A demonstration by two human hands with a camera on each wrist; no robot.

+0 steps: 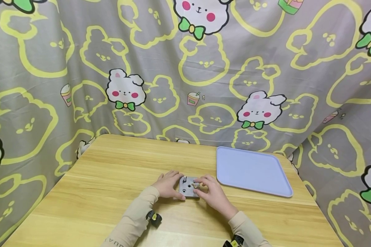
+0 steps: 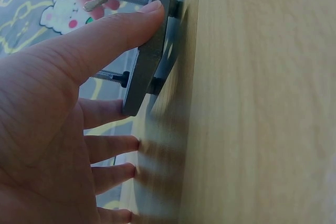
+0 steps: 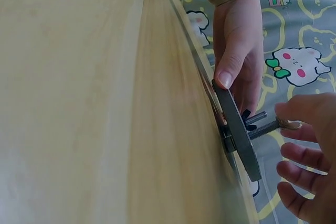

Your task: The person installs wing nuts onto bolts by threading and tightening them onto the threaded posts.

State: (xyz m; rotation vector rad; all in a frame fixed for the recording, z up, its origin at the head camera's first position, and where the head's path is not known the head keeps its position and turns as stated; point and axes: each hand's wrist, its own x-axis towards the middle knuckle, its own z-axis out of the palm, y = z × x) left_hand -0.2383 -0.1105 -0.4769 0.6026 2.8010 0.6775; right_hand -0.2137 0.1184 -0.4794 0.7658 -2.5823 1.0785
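Observation:
A small grey metal plate (image 1: 189,194) with several holes lies near the middle of the table. In the left wrist view, bolt heads (image 2: 155,85) under it hold it slightly off the wood. My left hand (image 1: 168,187) grips the plate's left side, thumb on the near edge and index finger at another edge. With thumb and fingertips my right hand (image 1: 215,195) pinches a wing nut (image 3: 290,125) at the top of an upright threaded bolt (image 3: 264,129). A second bolt (image 2: 107,75) stands in the plate with a dark nut (image 2: 125,79) low on it.
A shallow lavender tray (image 1: 250,168) sits at the table's back right, beyond my right hand. Behind the wooden table (image 1: 126,157) hangs a patterned curtain (image 1: 160,89). Dark straps (image 1: 154,218) are worn at both wrists.

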